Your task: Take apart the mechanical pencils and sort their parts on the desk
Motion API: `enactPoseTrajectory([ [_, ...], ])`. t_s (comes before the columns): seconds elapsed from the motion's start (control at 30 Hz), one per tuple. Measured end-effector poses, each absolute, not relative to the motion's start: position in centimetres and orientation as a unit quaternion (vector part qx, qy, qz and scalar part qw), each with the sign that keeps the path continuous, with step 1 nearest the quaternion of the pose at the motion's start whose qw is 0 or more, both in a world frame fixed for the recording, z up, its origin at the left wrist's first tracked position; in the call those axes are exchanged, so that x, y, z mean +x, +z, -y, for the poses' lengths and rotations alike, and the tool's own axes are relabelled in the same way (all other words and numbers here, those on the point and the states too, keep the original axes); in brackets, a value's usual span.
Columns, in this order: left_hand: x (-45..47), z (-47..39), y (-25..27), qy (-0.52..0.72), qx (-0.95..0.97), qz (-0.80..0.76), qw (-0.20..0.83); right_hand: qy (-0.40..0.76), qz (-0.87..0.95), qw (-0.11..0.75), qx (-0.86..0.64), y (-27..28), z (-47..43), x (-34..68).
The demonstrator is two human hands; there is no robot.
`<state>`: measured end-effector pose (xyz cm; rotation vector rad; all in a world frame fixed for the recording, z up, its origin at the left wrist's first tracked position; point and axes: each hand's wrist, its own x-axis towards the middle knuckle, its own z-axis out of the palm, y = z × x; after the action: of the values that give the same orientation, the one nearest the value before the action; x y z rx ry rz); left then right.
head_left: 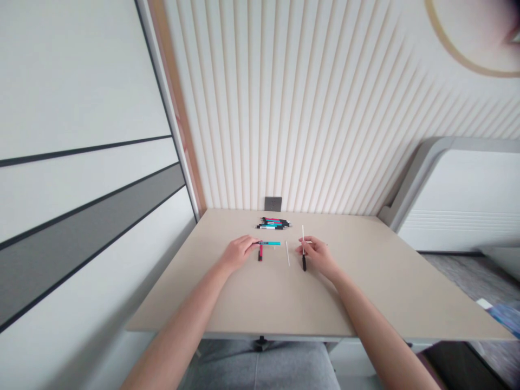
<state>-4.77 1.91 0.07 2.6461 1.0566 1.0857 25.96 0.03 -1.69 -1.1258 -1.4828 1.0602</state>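
The ribbed wall panel (pixel 284 108) forms the rear boundary of the room. A white wardrobe panel (pixel 81 81) with a grey band and dark trim stands along the left side. The beige tabletop (pixel 252 311) is the work surface; its back edge meets the ribbed wall panel. A grey-and-white headboard (pixel 459 187) is located beyond the right edge of the surface, near the back right corner. A grey upholstered seat (pixel 260 368) is positioned below the front edge.

Both hands are over the middle of the surface, nearer the back edge than the front. The left hand (pixel 239 253) is nearly closed: thumb and fingers pinch the left end of a cyan pen barrel (pixel 271 243), which lies parallel to the back edge. The right hand (pixel 319 254) is partly curled — thumb and fingertips pinch a slim white rod with a black end (pixel 304 262), the black end directed toward the front edge.

A pile of pens (pixel 274 222) — black, red, cyan and white — lies close to the back edge, left of its midpoint. A thin white tube (pixel 287 253) lies between the hands, pointing from back edge to front edge. A short red-and-black pen part (pixel 260 253) lies just in front of the cyan pen barrel, black end toward the front edge.
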Motion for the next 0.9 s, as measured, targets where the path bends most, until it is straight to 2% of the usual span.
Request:
enactPoseTrajectory([
  [0.23, -4.76, -1.85, 0.1, 0.358, 0.865, -0.348, 0.045, 0.424, 0.593, 0.502, -0.464, -0.9, 0.19, 25.95],
  [0.43, -4.81, -1.9, 0.04, 0.357, 0.866, -0.347, 0.042, 0.24, 0.663, 0.501, -0.502, -0.91, 0.15, 26.12],
  [0.9, -4.79, -1.98, -0.05, 0.349, 0.869, -0.348, 0.043, 0.033, 0.851, 0.283, -0.441, -0.93, 0.3, 25.25],
])
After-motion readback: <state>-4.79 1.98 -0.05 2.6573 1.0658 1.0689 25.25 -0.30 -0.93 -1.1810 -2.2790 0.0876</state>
